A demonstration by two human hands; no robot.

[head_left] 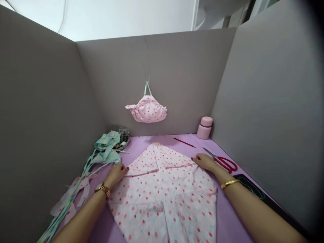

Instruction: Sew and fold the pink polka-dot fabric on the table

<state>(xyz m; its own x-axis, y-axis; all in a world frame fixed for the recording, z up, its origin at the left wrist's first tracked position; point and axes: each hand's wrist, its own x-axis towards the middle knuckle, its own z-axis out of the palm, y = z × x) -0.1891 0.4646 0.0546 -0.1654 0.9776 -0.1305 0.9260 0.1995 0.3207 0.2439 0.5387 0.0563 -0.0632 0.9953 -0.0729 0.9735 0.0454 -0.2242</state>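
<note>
Our left hand [116,174] and right hand [206,162] lie flat and unclenched, holding nothing, on the dotted cloth [164,189] spread across the purple table [138,145]; uneven pressure could skew its folded flaps, and the scissors [225,163] beside our right hand could snag it

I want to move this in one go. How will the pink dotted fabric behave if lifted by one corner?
The dotted fabric looks thin and lies in soft folds, so it would probably droop and unfold. Likely light too. The left hand and right hand rest on its edges; pushed, it may bunch.
</note>
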